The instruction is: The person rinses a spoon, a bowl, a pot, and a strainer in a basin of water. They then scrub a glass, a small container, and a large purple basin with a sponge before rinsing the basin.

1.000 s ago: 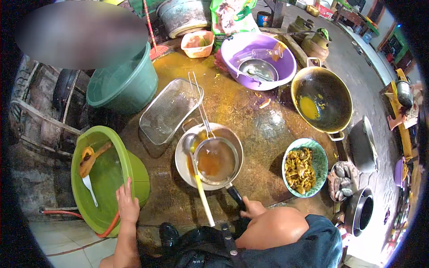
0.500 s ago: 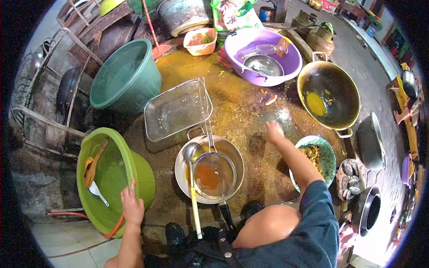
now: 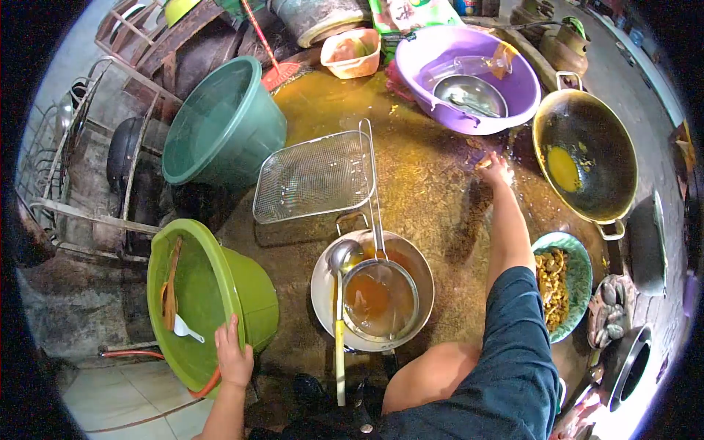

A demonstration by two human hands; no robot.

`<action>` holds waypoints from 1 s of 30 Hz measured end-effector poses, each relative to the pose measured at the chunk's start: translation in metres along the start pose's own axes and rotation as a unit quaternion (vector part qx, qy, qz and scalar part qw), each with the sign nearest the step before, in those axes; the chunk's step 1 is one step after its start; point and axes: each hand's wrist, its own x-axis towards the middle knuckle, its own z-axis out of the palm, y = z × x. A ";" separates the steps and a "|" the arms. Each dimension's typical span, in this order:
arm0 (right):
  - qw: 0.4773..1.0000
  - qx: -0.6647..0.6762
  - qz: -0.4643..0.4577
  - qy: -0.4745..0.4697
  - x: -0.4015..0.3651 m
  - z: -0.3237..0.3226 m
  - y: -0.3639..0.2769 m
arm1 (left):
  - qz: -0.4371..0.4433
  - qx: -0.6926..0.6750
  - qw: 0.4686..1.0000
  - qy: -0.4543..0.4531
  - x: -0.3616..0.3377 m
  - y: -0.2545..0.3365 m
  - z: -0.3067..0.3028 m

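Observation:
My left hand lies against the rim of the tilted green tub, its fingers stretched out. Wooden utensils and a white spoon are inside that tub. Reaching far forward, my right hand has its fingers closed around a small pale scrap on the floor, below the purple basin. Between my arms stands a pan with orange-brown liquid, a round strainer and a ladle with a yellow handle. A rectangular wire basket sits beyond it.
At the right are a wok with yellow liquid and a green bowl of food pieces. A teal tub, a metal rack and a red broom stand at the left and back. An orange container is behind.
My right hand has stretched farther forward and reached the pale scrap near the purple basin. The view has shifted, while my left hand stays at the green tub's rim.

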 end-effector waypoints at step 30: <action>0.750 0.528 -0.389 0.087 -0.099 -0.178 -0.250 | 0.001 0.014 1.000 -0.015 -0.003 -0.005 -0.008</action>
